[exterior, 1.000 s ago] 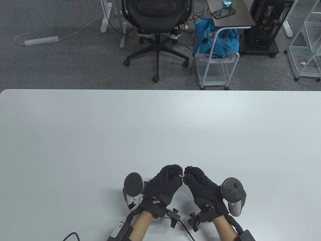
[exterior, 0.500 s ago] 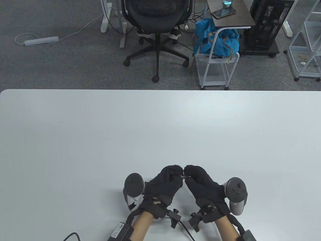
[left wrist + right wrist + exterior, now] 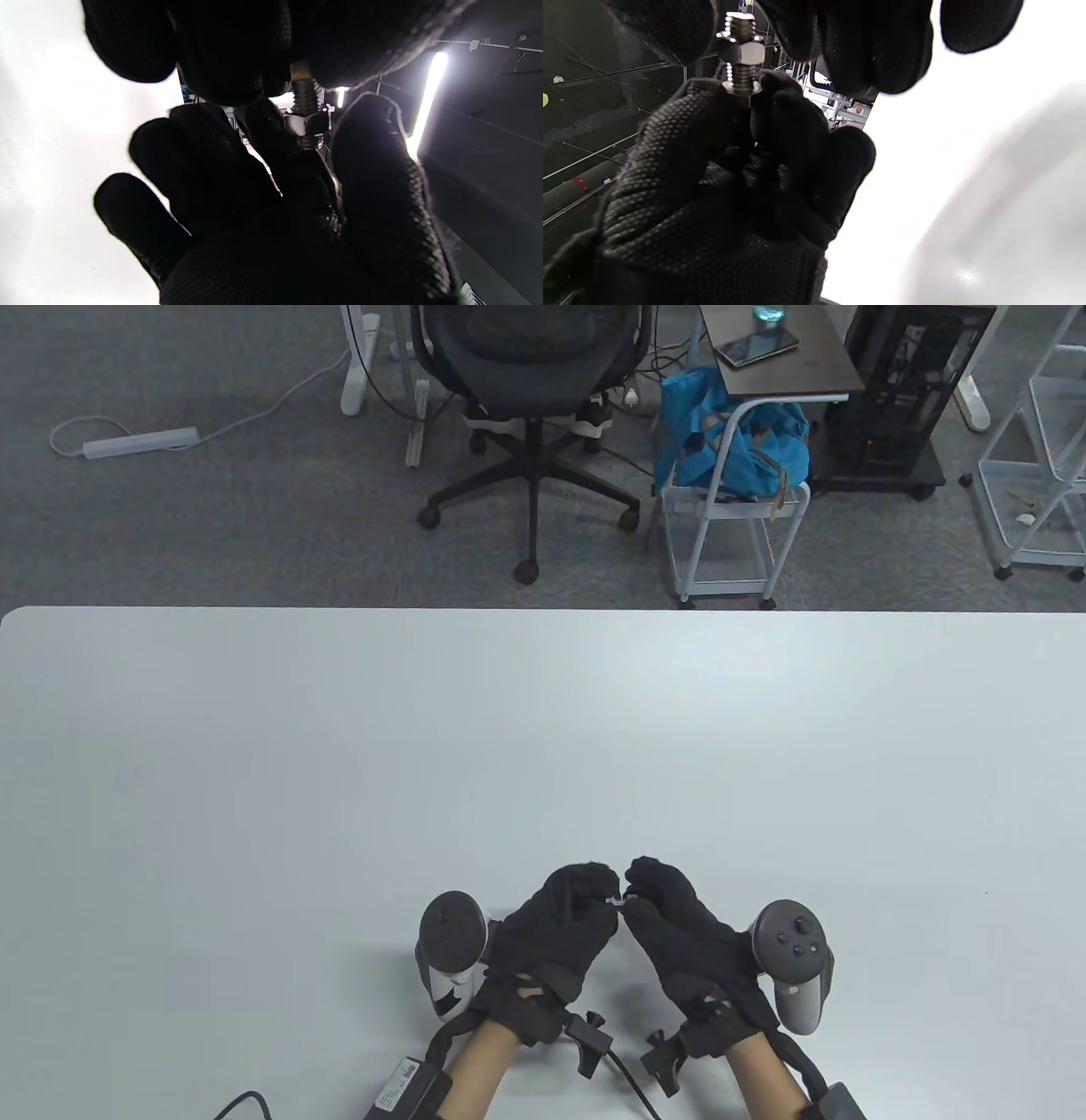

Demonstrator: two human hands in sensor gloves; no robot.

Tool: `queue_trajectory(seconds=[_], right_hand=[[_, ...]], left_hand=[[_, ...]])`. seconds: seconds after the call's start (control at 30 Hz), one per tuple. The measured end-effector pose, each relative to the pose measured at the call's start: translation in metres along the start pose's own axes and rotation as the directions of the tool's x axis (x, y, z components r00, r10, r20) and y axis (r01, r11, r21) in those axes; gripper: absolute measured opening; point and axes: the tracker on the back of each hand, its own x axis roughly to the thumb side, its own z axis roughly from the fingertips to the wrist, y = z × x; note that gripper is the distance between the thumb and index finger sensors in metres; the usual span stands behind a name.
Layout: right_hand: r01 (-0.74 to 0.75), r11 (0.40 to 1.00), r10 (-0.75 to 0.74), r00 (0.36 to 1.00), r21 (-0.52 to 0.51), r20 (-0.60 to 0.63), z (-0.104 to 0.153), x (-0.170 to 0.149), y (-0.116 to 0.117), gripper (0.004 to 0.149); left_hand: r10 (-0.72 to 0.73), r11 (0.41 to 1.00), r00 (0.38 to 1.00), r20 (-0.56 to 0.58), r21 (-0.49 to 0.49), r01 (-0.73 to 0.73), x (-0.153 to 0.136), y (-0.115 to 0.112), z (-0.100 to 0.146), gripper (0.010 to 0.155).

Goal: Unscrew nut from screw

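Threaded steel screw (image 3: 305, 95) with hexagonal nut (image 3: 306, 123) — both shiny — held between two black knit-gloved hands above the pale desk (image 3: 543, 746). Left hand (image 3: 556, 929) pinches the screw's head end; right hand (image 3: 679, 933) curls its fingertips beside the nut — contact unclear.

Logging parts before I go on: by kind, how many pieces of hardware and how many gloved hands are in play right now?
Screws: 1, the screw, held between both hands.
Nuts: 1, the nut, still threaded on the screw.
Gloved hands: 2, left hand and right hand.
Total: 4.
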Motion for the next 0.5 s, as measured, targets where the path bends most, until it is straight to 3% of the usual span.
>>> queue_trajectory(seconds=[0.23, 0.5], right_hand=[[0.004, 1.0, -0.004, 1.0, -0.027, 0.022, -0.0009, 0.0024, -0.0005, 0.059], [0.018, 0.999, -0.016, 0.998, -0.032, 0.06, -0.0026, 0.002, -0.0005, 0.055]], left_hand=[[-0.004, 1.0, 1.0, -0.003, -0.003, 0.004, -0.0002, 0.0, -0.0005, 0.047], [0.001, 1.0, 1.0, -0.007, -0.003, -0.001, 0.0, 0.0001, -0.0008, 0.048]])
